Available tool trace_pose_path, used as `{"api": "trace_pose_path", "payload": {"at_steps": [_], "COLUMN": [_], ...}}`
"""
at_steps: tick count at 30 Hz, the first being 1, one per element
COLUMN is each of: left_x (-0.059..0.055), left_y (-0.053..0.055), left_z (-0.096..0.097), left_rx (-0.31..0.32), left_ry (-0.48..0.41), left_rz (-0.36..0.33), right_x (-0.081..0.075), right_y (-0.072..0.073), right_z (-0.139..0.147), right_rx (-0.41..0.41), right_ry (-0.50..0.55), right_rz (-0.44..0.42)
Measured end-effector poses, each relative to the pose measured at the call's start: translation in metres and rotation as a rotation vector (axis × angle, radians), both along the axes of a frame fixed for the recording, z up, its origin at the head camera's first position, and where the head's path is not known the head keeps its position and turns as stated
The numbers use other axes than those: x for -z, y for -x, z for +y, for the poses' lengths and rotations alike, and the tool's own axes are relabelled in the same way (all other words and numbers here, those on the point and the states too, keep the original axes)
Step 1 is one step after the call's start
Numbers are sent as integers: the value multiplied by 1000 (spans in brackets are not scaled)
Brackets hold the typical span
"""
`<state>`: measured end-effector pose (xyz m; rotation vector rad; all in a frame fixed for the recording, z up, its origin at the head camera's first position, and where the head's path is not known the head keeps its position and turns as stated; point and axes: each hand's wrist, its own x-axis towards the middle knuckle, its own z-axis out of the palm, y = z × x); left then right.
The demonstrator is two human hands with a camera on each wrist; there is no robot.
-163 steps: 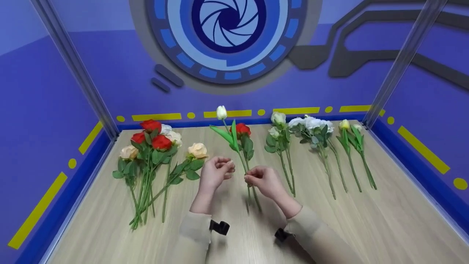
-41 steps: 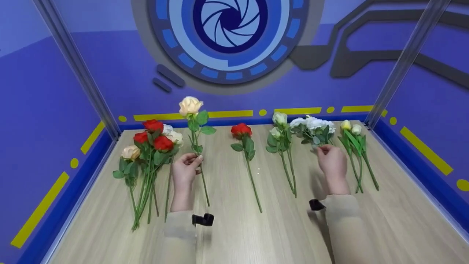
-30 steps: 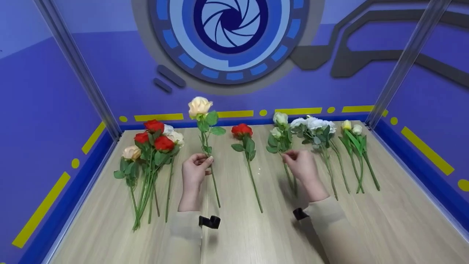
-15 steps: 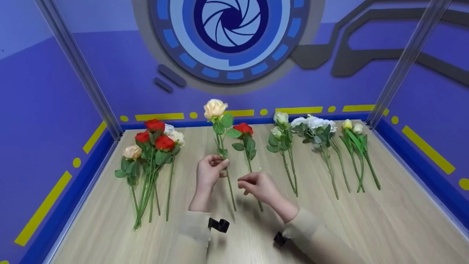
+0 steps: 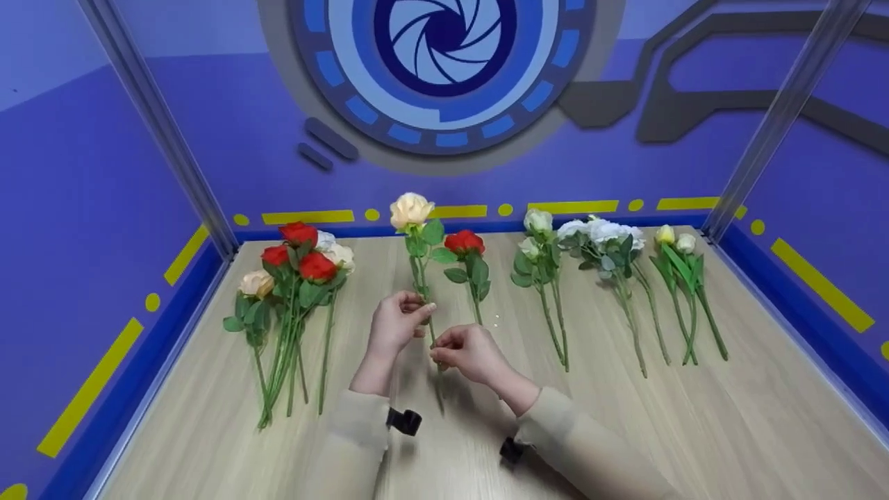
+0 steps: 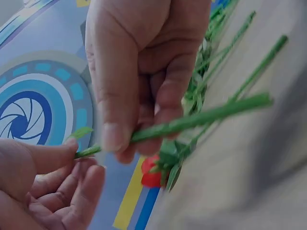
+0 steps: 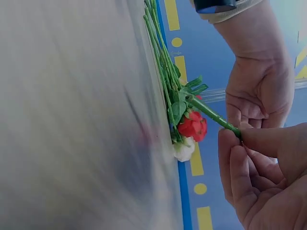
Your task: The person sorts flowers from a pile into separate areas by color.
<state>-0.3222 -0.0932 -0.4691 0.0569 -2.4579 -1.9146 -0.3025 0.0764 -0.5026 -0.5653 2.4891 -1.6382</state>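
A single peach rose (image 5: pixel 412 210) stands tilted up over the middle of the table, its green stem (image 6: pixel 201 120) running down through both hands. My left hand (image 5: pixel 394 325) pinches the upper stem below the leaves, between thumb and fingers. Lower down, the thumb and fingertips of my right hand (image 5: pixel 474 354) pinch the same stem, and in the right wrist view its cut end (image 7: pixel 196 101) sticks out past them. Just right of the rose lies a red rose (image 5: pixel 464 242), its lower stem hidden behind my right hand.
Left on the wooden table (image 5: pixel 208 444) lies a bunch of red, white and peach roses (image 5: pixel 317 267). To the right lie pale green roses (image 5: pixel 538 221), white flowers (image 5: pixel 611 235) and tulips (image 5: pixel 685 243). A blue wall (image 5: pixel 444 184) closes the back.
The white tulip held earlier now lies among the right-hand tulips. My left hand has brought the peach rose rightward from the bunch. My right hand has come left from the white flowers onto its stem.
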Motion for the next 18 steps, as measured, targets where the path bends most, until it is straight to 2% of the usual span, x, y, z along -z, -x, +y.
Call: {"api": "trace_pose_path", "payload": {"at_steps": [3, 5, 7, 12, 16, 18], "left_x": [-1, 1, 3, 2, -1, 0], "left_y": [3, 5, 7, 8, 6, 5], "left_z": [-19, -37, -57, -110, -139, -149], "left_rx": [13, -14, -68, -257, -365, -370], "left_ry": [106, 213, 349, 641, 762, 798], "left_rz": [-55, -66, -53, -39, -105, -162], "right_x": [2, 5, 8, 14, 16, 17], "right_y": [4, 7, 9, 13, 18, 20], "right_z": [-6, -9, -13, -20, -25, -28], "right_rx": [4, 8, 21, 77, 109, 114], "right_ry": [-20, -48, -84, -163, -220, -238], "right_rz": [-9, -9, -14, -90, -111, -122]}}
